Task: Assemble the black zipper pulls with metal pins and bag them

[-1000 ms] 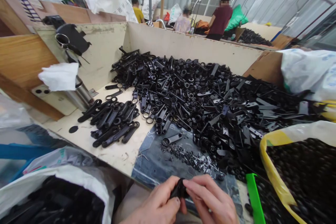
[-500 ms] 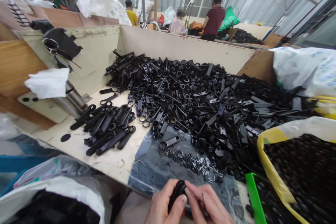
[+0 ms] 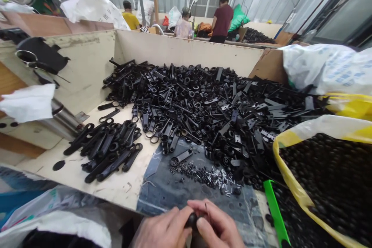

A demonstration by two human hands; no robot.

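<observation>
At the bottom middle, both my hands meet around a black plastic part. Only its rounded dark end shows; fingers cover the rest. My left hand is closed on it from the left, somewhat blurred. My right hand closes on it from the other side, thumb against it, and a thin dark sliver shows by its fingers. Just beyond lies a dark blue mat with small black pieces, silvery pins and one black ring-ended lever.
A big heap of black plastic parts fills the bench's back. Ring-ended levers are piled at left. A yellow-edged bag of small black pieces and a green strip stand at right. A steel cylinder leans left. Several people are far behind.
The view has swung a little to the right. My left hand has turned so its back shows more, and the part's long dark body is now mostly covered.
</observation>
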